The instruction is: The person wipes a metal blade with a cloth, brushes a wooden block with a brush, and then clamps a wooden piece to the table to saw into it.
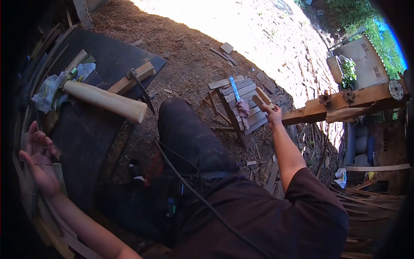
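My right hand (274, 117) is closed around a small flat piece of wood (258, 102), above the right edge of a low slatted wooden stand (254, 93). Another short wood strip (265, 96) lies by the held piece. On the stand rest a blue straight strip like a ruler (234, 87) and a crumpled pinkish cloth (243, 108). At the left, my left hand (42, 162) is raised with the fingers spread and nothing in it, close to some boards (59, 177).
A dark panel (103, 47) carries a thick pale wooden post (105, 100), a wooden block with a curved metal blade (140, 88) and plastic bags (48, 93). A beam with toothed metal wheels (336, 101) extends at the right. Wood scraps (224, 55) litter the ground.
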The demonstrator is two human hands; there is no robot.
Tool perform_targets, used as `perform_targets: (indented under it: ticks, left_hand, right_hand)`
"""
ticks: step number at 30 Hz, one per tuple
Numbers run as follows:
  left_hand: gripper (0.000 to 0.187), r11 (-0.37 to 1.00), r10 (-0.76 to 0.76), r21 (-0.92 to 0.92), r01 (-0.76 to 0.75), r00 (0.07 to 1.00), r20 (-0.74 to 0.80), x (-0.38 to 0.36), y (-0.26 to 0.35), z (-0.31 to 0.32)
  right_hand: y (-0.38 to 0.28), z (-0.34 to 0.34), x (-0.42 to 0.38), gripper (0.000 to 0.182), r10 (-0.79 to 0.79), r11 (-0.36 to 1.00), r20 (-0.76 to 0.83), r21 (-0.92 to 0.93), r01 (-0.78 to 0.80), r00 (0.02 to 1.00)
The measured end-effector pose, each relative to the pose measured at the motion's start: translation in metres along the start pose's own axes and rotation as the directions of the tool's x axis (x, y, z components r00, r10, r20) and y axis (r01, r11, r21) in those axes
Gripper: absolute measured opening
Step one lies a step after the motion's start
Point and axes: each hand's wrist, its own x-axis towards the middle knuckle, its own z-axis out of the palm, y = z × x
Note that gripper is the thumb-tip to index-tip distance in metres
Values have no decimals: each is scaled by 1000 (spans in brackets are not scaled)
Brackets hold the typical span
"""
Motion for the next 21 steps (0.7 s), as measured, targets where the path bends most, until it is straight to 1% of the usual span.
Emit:
perform_targets:
  ticks: [1, 3, 6, 9, 10, 11, 13, 14, 16, 17, 18, 19, 20, 21]
  left_hand:
    - [81, 1000, -15, -7, 15, 1000, -1, 0, -1, 0]
    - [81, 1000, -30, -1, 30, 999, -29, 0, -3, 2]
    - [81, 999, -38, 11, 38, 999, -37, 2, -4, 0]
    - [79, 999, -28, 41, 30, 998, -65, 0, -5, 1]
    - [78, 998, -21, 53, 25, 997, -81, 0, -5, 2]
    - [78, 998, -13, 60, 17, 998, -69, 0, -5, 1]
    - [77, 997, 2, 75, 2, 999, -44, 0, -6, 0]
    - [76, 997, 2, 82, 0, 999, -36, -1, -6, 0]
    - [76, 996, 7, 95, -5, 1000, -19, -1, -5, 2]
    - [75, 994, 8, 106, -7, 1000, -7, -1, -5, 3]
    - [75, 993, 10, 117, -10, 1000, 4, -1, -5, 4]
    - [74, 992, 13, 129, -15, 1000, 14, -2, -5, 5]
    - [74, 991, 1, 133, 1, 1000, -9, -2, -6, 8]
    - [73, 990, -7, 141, 12, 999, -36, -3, -6, 13]
  right_hand:
    - [40, -7, 28, 94, -87, 996, 23, 1, 87, 996]
    - [54, -3, 13, 106, -107, 994, 9, 17, 107, 994]
    - [72, 5, 4, 107, -186, 981, 4, 60, 185, 983]
    - [69, 0, -9, 105, -110, 968, 61, -220, 121, 992]
    - [67, -2, -16, 103, -147, 932, 94, -319, 170, 985]
    - [63, -1, -21, 99, -236, 866, 57, -441, 237, 970]
    - [53, 5, -33, 89, -420, 673, 23, -662, 329, 907]
    - [45, 10, -41, 82, -529, 557, 23, -745, 367, 848]
    - [14, 27, -69, 68, -721, 294, 63, -874, 387, 690]
    - [6, 33, -73, 62, -674, 240, 210, -844, 480, 708]
    - [0, 39, -73, 56, -615, 194, 354, -799, 570, 705]
    - [-4, 46, -72, 50, -544, 156, 490, -738, 656, 681]
    - [-1, 56, -70, 47, -488, 236, 529, -685, 689, 694]
    - [1, 62, -69, 48, -469, 222, 503, -729, 648, 726]
